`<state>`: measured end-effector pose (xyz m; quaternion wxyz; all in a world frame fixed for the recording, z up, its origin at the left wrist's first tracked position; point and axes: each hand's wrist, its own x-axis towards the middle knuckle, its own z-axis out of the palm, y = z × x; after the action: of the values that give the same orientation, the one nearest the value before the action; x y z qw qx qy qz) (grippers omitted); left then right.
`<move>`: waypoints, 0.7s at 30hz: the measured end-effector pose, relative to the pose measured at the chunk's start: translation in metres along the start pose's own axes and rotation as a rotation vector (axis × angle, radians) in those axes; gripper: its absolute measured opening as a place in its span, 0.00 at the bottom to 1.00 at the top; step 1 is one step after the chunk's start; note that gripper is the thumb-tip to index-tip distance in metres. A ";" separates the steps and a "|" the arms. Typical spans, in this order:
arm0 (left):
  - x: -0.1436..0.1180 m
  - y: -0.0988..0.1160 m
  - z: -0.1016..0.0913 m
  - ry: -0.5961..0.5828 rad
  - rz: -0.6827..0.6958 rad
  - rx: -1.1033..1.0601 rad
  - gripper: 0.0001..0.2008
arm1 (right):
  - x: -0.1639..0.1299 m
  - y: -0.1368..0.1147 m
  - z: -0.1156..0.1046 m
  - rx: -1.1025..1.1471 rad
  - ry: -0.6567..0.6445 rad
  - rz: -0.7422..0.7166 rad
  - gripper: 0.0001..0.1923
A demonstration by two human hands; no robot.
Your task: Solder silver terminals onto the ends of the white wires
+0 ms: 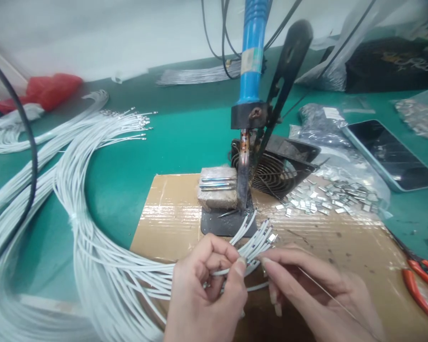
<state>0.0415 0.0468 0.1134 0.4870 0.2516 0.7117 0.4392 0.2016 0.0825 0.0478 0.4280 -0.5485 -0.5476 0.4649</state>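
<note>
With the left hand (210, 308), pinches one white wire (221, 272) well in from the left edge of the cardboard (171, 204), pointing it lengthwise rightward at the right hand (306, 297), just beside. Has the right hand clamped on a thin strand (328, 292) trailing toward the wrist. Faces, beyond both hands, a soldering iron (250, 90) near the cardboard's far edge.

Whitish wall (139, 33) along far edge of green tabletop (185, 142).
</note>
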 end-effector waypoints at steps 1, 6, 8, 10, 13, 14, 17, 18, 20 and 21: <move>0.000 0.000 0.000 -0.002 0.000 0.006 0.09 | -0.003 -0.002 0.002 0.030 -0.048 0.010 0.20; -0.001 0.001 -0.001 -0.038 -0.014 0.024 0.10 | -0.009 -0.009 0.004 0.186 -0.277 0.050 0.05; -0.001 0.002 -0.002 -0.053 -0.011 0.035 0.10 | -0.010 -0.011 0.004 0.201 -0.278 0.032 0.05; -0.001 0.002 -0.002 -0.057 -0.006 0.047 0.10 | -0.010 -0.011 0.003 0.180 -0.246 -0.007 0.05; -0.001 0.002 -0.001 -0.047 -0.005 0.049 0.09 | -0.010 -0.011 0.003 0.165 -0.168 -0.028 0.04; -0.001 0.002 -0.001 -0.044 -0.005 0.046 0.09 | -0.010 -0.010 0.003 0.169 -0.170 -0.023 0.04; -0.001 0.002 -0.001 -0.041 -0.006 0.027 0.10 | -0.011 -0.009 0.002 0.157 -0.210 -0.009 0.05; -0.001 0.002 -0.001 -0.041 -0.005 0.021 0.10 | -0.011 -0.008 0.002 0.151 -0.225 -0.009 0.05; -0.001 0.002 -0.001 -0.044 -0.004 0.017 0.10 | -0.010 -0.008 0.001 0.156 -0.244 -0.013 0.06; -0.001 0.002 -0.001 -0.046 -0.003 0.018 0.10 | -0.010 -0.008 0.001 0.168 -0.252 -0.018 0.06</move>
<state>0.0406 0.0462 0.1157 0.5018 0.2649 0.7045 0.4262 0.1991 0.0725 0.0558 0.4042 -0.4430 -0.5612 0.5705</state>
